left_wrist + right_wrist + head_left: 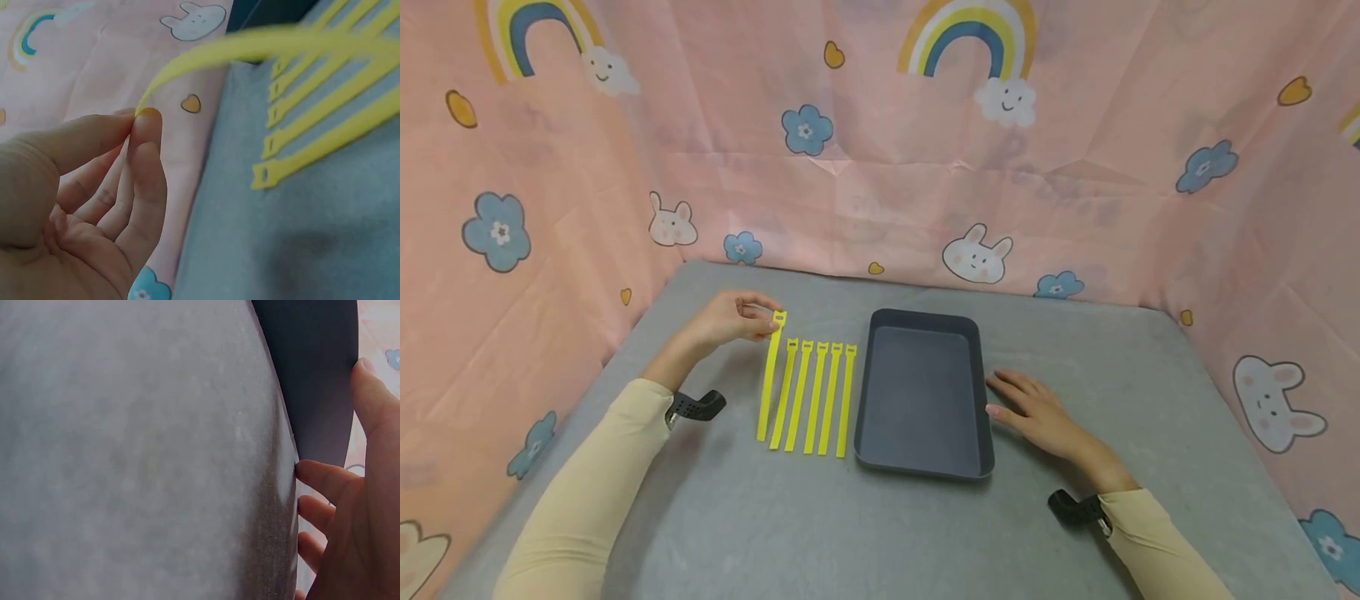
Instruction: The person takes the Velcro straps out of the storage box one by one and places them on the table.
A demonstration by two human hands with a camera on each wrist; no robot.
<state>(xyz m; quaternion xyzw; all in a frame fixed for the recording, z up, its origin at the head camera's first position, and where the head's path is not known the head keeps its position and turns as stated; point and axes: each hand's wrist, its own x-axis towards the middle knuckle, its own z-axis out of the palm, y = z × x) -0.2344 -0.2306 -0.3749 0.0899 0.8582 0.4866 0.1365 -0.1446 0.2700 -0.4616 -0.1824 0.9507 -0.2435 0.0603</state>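
Note:
At the left, my left hand (733, 317) pinches a yellow cable tie strap (768, 379) by its slotted head, between thumb and fingertips. The left wrist view shows this strap (244, 47) bending away from the fingertips, partly blurred. Several more yellow straps (815, 400) lie side by side on the table, slotted heads toward the back. Right of them is a dark grey rectangular tray (921, 400) with nothing in it. My right hand (1037, 417) touches the tray's right side, its fingers loosely extended; the right wrist view has the thumb at the rim.
A grey cloth-covered table (775, 533) lies under everything. Pink printed fabric (880, 200) stands round the back and both sides. A black wrist strap (698, 407) sits on the left wrist and another (1073, 508) on the right.

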